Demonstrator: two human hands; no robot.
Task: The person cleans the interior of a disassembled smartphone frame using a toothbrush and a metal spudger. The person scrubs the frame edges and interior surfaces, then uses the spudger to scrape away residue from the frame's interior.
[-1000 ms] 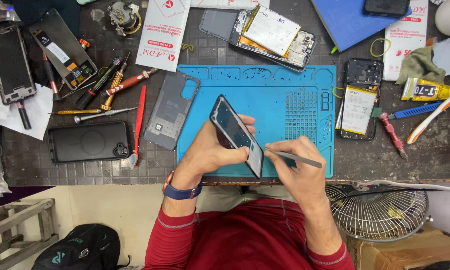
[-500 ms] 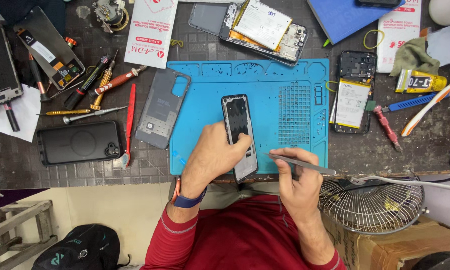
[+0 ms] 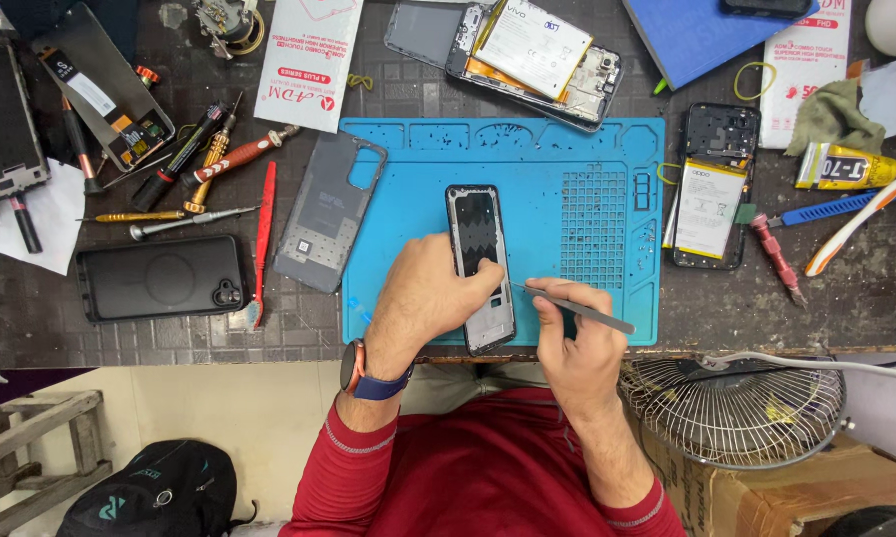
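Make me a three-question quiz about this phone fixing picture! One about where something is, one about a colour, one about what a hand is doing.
1. Where does the grey back cover lie?
A. Partly over the mat's left edge
B. On the fan
C. In the bag

2. What colour is the work mat?
A. Red
B. Blue
C. Yellow

3. What does the right hand hold?
A. Nothing
B. A toothbrush
C. A thin metal tool

Answers:
1. A, the cover rests on the table and overlaps the mat's left border.
2. B, the mat under the phone frame is plainly blue.
3. C, its fingers pinch the metal tool, whose tip points at the frame that the left hand steadies.
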